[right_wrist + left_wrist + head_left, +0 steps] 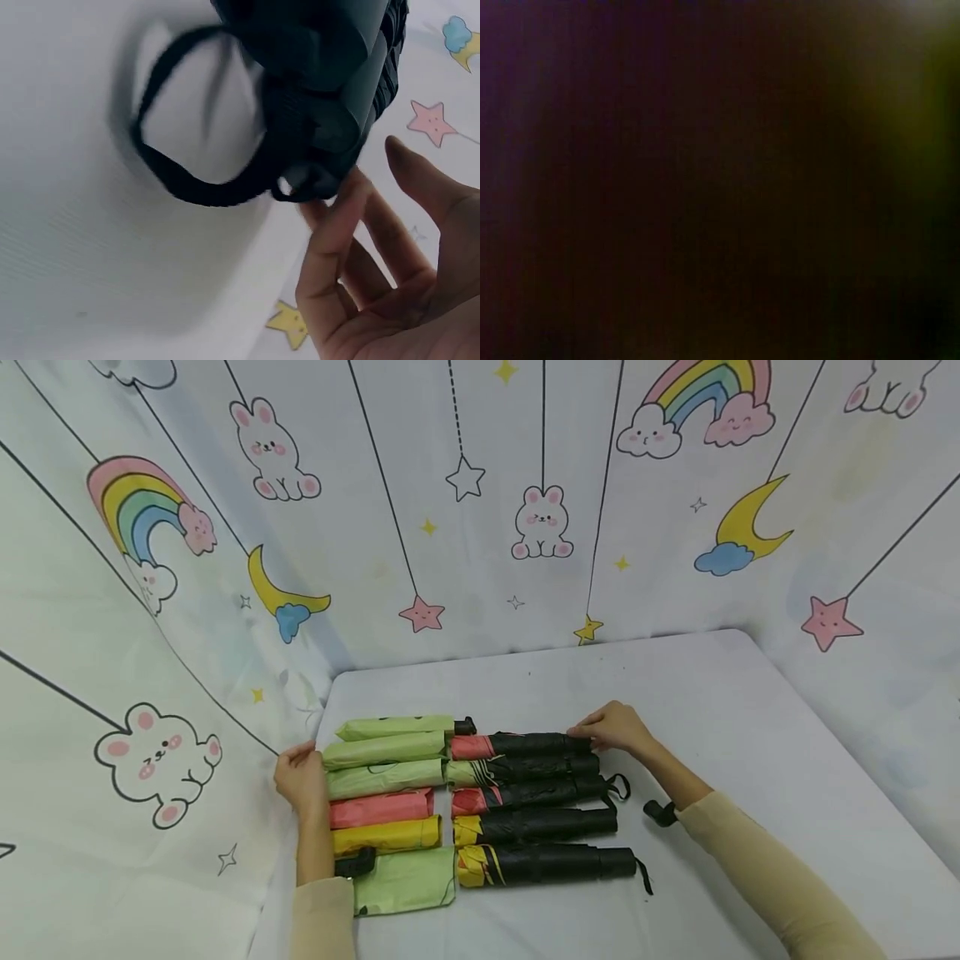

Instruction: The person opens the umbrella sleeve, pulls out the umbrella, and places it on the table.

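Folded umbrellas lie in two columns on a white table. At the far end of the right column is a black-and-red umbrella (536, 744); my right hand (618, 727) has its fingers at that umbrella's right end. The right wrist view shows those fingers (330, 255) loosely bent by black umbrella ends (315, 97), the thumb apart, with a black strap loop (206, 196) hanging beside. My left hand (300, 777) is bent at the left ends of the light green umbrellas (386, 749); its grip is hidden. The left wrist view is almost black.
Nearer in the left column lie a red umbrella (382, 810), a yellow umbrella (390, 835) and a wider light green one (412, 881). A black-and-yellow umbrella (547, 865) ends the right column. White cloth with cartoon prints (375, 527) walls the table (675, 681) behind and beside.
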Demonstrator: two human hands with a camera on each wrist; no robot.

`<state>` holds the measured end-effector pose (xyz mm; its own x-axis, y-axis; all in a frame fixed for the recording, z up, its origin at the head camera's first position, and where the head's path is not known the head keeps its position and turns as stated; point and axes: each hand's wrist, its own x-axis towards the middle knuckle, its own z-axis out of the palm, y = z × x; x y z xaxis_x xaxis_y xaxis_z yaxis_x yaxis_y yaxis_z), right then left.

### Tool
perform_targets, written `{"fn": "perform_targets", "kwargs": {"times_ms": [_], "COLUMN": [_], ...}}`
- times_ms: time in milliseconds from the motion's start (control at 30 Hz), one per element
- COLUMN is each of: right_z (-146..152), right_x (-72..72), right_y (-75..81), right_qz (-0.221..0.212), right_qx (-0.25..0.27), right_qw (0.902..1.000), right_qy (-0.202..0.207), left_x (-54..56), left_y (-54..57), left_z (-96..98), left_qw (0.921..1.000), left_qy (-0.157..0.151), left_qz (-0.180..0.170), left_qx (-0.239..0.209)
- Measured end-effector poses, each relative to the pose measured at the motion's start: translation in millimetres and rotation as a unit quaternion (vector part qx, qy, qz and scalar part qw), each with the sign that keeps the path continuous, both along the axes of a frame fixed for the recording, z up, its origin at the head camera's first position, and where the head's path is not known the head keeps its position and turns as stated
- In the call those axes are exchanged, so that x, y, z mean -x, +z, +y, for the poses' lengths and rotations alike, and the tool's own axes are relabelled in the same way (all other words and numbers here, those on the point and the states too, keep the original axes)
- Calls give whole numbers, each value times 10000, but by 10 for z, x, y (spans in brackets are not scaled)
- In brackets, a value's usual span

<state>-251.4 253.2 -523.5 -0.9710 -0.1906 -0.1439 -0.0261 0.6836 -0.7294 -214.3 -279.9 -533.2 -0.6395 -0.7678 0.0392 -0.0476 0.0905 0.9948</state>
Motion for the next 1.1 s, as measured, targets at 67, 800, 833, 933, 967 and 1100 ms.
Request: {"fn": "perform_targets", "kwargs": {"times_ms": [67, 800, 833, 933, 967, 1100], "right_z": [-47, -1018, -1057, -1174, -1214, -1368], "right_x": [26, 316, 327, 357, 366, 402], "right_y": [32, 131, 125, 123, 125, 127], "right_qz": [186, 763, 745, 698, 663, 536], "right_qx": [-161, -299, -306, -367, -387, -465], "right_qw": [9997, 9962, 9964, 9965, 9966, 9967], "right_qy": [-35, 292, 265, 285, 304, 381], "left_x": [14, 275, 284, 301, 306, 319], "left_y": [36, 273, 267, 259, 259, 263], "left_z": [5, 149, 156, 173, 173, 178], "left_qw": [10000, 9917, 9916, 9905, 9901, 9886], "left_qy": [-59, -1135, -1141, -1215, -1244, -1332], "left_qz": [-15, -508, -526, -588, -591, -649], "left_qx": [50, 316, 298, 264, 261, 265]}}
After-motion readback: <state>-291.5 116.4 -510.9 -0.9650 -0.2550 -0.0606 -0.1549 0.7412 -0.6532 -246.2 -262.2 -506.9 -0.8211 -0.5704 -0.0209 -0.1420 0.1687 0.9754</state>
